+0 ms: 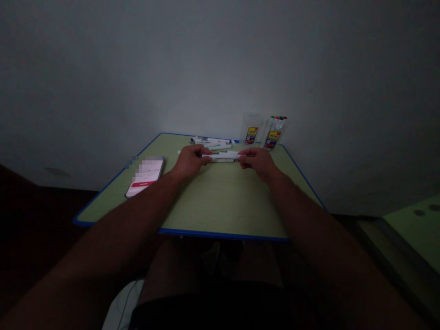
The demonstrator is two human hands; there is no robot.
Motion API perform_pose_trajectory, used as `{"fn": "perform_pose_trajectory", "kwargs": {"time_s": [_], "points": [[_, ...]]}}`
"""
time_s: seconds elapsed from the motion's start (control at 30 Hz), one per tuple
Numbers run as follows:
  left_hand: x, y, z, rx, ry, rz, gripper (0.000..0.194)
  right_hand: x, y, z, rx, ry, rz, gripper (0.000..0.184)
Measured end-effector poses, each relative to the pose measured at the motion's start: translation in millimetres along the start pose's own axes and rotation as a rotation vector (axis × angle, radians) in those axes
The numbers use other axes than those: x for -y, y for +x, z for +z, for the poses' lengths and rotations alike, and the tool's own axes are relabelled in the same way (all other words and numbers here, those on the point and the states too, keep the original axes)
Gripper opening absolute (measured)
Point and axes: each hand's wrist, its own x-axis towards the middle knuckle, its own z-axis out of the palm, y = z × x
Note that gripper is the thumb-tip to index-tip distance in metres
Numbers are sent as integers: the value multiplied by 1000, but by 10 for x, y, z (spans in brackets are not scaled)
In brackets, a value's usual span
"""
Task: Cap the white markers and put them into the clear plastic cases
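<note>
Between my two hands a white marker lies crosswise, just above the far part of the table. My left hand pinches its left end with thumb and fingers. At the other end, my right hand is closed on it the same way. Another white marker shows right under the held one; whether it is touched I cannot tell. Behind my hands several loose white markers lie in a heap, one with a blue end.
A clear plastic case with a yellow label stands against the wall. Beside it, a second case holds several markers with coloured ends. A lit phone lies on the left of the green, blue-edged table.
</note>
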Motion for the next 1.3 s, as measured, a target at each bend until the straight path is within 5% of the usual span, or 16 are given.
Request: {"fn": "perform_pose_trajectory", "kwargs": {"time_s": [0.93,1.3], "points": [[-53,-33,80,-30,-134,-5,6,27,4,13,41,56,-41,22],[-4,-19,127,-21,-296,19,21,-10,18,9,-9,17,-4,19]]}}
